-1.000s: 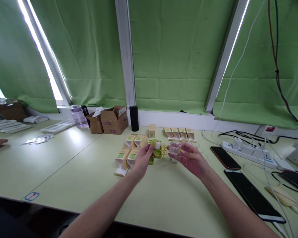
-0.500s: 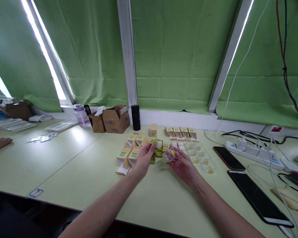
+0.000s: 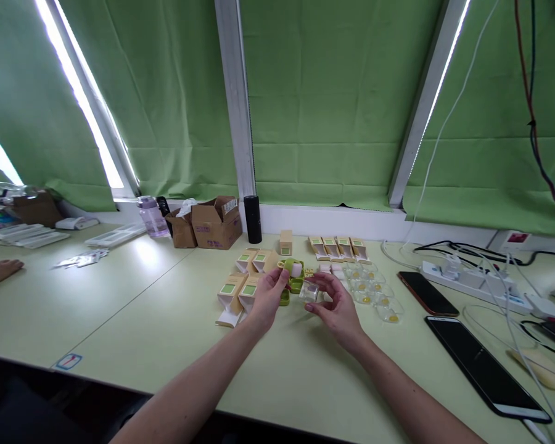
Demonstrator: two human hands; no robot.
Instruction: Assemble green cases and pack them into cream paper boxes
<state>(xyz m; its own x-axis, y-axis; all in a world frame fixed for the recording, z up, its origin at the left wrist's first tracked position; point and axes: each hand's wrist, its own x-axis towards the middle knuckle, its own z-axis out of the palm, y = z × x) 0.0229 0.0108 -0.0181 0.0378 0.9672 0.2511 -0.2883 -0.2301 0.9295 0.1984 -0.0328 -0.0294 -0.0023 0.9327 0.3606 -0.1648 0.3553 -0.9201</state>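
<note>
My left hand pinches a small green case with a whitish block showing at it. In my right hand, thumb and fingers grip a small clear plastic box just right of that case. More green cases lie on the table behind and below the hands, partly hidden. Pale pink-white blocks sit behind my right hand. To its right are several clear plastic shells with yellow spots. Small cardboard boxes with green windows stand left of my left hand.
More small boxes line the back, near a black cylinder and brown cartons. Two phones and a power strip with cables lie right. Another person's hand rests at far left.
My right hand has turned the clear plastic box over, and its grip has shifted to the box's right side. The yellow spot on it no longer shows. My left hand stays put.
</note>
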